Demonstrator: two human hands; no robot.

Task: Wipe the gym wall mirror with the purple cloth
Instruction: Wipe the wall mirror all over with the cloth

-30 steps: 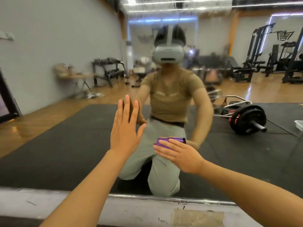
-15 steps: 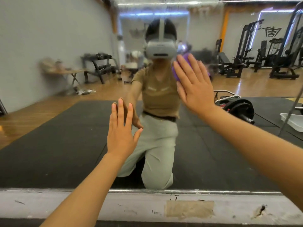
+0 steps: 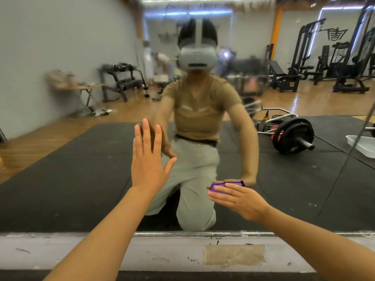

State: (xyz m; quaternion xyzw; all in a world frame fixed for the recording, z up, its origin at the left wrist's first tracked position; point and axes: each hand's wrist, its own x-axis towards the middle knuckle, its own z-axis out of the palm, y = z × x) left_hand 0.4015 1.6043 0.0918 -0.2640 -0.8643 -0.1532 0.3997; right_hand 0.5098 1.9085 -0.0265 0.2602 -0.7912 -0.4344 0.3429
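The gym wall mirror (image 3: 77, 179) fills most of the view and shows a kneeling person in a headset. My left hand (image 3: 149, 159) lies flat on the glass at centre, fingers straight and pointing up. Low on the glass, right of centre, my right hand (image 3: 239, 199) presses the folded purple cloth (image 3: 218, 188) against the mirror with straight fingers pointing left. Only the cloth's top and left edge show past my fingers.
A grey wall strip (image 3: 81, 254) with a taped patch (image 3: 233, 255) runs under the mirror's lower edge. Reflected in the glass are a black mat, a loaded barbell (image 3: 292, 136), a white tray (image 3: 363, 146), a dumbbell rack and weight machines.
My right hand swept the cloth from low on the glass up to head height, then back down to the low right. My left hand stayed flat on the mirror.
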